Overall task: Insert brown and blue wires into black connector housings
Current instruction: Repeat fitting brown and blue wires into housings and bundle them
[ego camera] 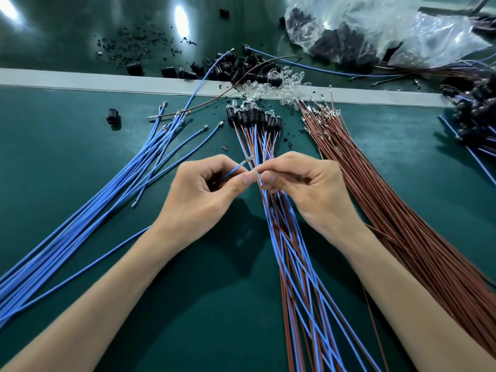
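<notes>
Head view: hands nearly touching above the surface (80,162). Left hand (204,189) pinching a blue wire (233,170), metal tip slanting up and away, toward the black housings (241,68) well ahead. Right hand (303,186) closed in a pinch just beside the tip; on what, cannot tell.

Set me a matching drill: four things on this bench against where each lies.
Things:
1. loose blue wires
2. brown wires
3. plastic bag
4. clear bulbs

Places:
A. on the pale strip
B. far right corner
C. left side
D. right side

Pairs: 1-C, 2-D, 3-B, 4-A.
</notes>
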Demonstrator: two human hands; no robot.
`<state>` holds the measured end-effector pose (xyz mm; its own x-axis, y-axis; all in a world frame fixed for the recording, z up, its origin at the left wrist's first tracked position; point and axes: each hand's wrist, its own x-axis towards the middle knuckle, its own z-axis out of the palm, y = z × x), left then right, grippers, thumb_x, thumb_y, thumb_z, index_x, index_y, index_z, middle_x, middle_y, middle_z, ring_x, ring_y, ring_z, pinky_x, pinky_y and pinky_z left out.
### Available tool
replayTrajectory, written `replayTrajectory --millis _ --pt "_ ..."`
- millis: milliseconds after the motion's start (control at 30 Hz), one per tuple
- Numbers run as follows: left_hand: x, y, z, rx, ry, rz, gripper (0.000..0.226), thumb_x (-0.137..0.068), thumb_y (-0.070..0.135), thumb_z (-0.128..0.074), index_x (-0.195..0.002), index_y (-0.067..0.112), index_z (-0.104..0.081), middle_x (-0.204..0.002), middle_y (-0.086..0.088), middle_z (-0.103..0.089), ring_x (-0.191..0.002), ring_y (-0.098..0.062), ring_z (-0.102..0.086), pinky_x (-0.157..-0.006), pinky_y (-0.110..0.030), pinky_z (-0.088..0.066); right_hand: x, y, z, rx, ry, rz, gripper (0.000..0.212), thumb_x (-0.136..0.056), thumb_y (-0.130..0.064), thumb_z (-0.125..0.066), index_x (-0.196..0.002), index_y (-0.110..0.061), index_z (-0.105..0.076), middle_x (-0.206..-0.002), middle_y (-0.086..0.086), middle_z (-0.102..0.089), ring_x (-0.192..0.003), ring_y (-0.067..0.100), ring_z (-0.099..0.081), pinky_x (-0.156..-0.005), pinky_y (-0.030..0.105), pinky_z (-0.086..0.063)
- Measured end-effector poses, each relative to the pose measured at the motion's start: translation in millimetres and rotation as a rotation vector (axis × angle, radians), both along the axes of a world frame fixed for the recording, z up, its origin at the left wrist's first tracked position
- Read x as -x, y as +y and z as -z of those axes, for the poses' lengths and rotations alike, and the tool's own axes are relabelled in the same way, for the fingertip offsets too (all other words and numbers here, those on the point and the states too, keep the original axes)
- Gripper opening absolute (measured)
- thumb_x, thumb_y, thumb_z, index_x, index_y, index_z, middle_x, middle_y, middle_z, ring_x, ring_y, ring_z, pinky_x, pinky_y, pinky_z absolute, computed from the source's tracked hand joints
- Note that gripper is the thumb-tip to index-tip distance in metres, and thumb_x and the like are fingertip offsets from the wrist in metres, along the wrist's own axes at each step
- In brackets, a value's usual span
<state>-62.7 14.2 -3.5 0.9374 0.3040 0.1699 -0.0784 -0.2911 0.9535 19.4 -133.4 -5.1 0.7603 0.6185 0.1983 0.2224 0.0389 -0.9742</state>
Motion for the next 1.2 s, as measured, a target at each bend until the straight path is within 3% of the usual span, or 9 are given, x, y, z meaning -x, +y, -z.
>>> replayTrajectory --millis 167,400,533,900,1033,1200 --pt "-0.3 1.4 1.0 0.025 0.006 0.002 0.022 -0.078 0.033 -0.065 -0.068 0.013 -0.065 -0.056 0.003 -0.043 -0.054 -0.008 -0.033 -0.049 -0.02 -0.026 0.2 0.8 4.1 0.083 -0.22 0.072 0.019 -0.083 -0.009 -0.068 -0.101 -0.016 -0.07 -0.082 -0.003 -0.065 -0.072 0.004 -0.063 -0.07 0.015 -0.049" --pt "-0.8 1.6 1.5 0.053 0.019 0.014 0.021 -0.078 0.033 -0.065 -0.068 0.014 -0.065 -0.057 0.002 -0.043 -0.055 -0.009 -0.034 -0.05 -0.021 -0.026 -1.8 -0.8 5.6 0.162 -0.366 0.108 0.018 -0.084 -0.013 -0.067 -0.101 -0.011 -0.072 -0.085 -0.004 -0.063 -0.077 0.004 -0.061 -0.071 0.015 -0.046" --pt "-1.1 2.9 3.2 0.065 0.035 0.026 0.021 -0.08 0.031 -0.069 -0.069 0.014 -0.065 -0.06 -0.004 -0.044 -0.057 -0.014 -0.034 -0.052 -0.026 -0.026 -1.3 -0.2 5.5 0.143 -0.392 0.103 0.016 -0.085 -0.012 -0.066 -0.099 -0.008 -0.073 -0.086 -0.002 -0.064 -0.076 0.007 -0.063 -0.071 0.021 -0.052" --pt "-1.8 4.0 2.6 0.061 0.074 0.03 0.02 -0.078 0.036 -0.066 -0.067 0.019 -0.066 -0.06 -0.005 -0.045 -0.059 -0.016 -0.035 -0.054 -0.03 -0.026 -2.3 -0.6 4.3 0.137 -0.367 0.12 0.018 -0.083 -0.015 -0.067 -0.099 -0.008 -0.073 -0.087 0.0 -0.066 -0.078 0.007 -0.064 -0.071 0.018 -0.049" --pt "-2.2 3.9 1.2 0.066 0.081 0.037 0.021 -0.078 0.036 -0.067 -0.068 0.017 -0.067 -0.061 -0.019 -0.046 -0.06 -0.018 -0.036 -0.054 -0.04 -0.027 -2.7 -1.5 4.1 0.149 -0.381 0.134 0.019 -0.083 -0.016 -0.068 -0.1 -0.008 -0.073 -0.088 0.0 -0.066 -0.081 0.007 -0.063 -0.072 0.015 -0.045" --pt "-3.0 4.7 2.7 0.062 0.086 0.043 0.024 -0.077 0.037 -0.068 -0.069 0.014 -0.067 -0.062 -0.022 -0.048 -0.059 -0.017 -0.036 -0.055 -0.029 -0.027 -3.1 -2.4 4.1 0.15 -0.374 0.122 0.019 -0.082 -0.015 -0.069 -0.099 -0.008 -0.073 -0.088 0.001 -0.067 -0.08 0.008 -0.064 -0.071 0.017 -0.048"
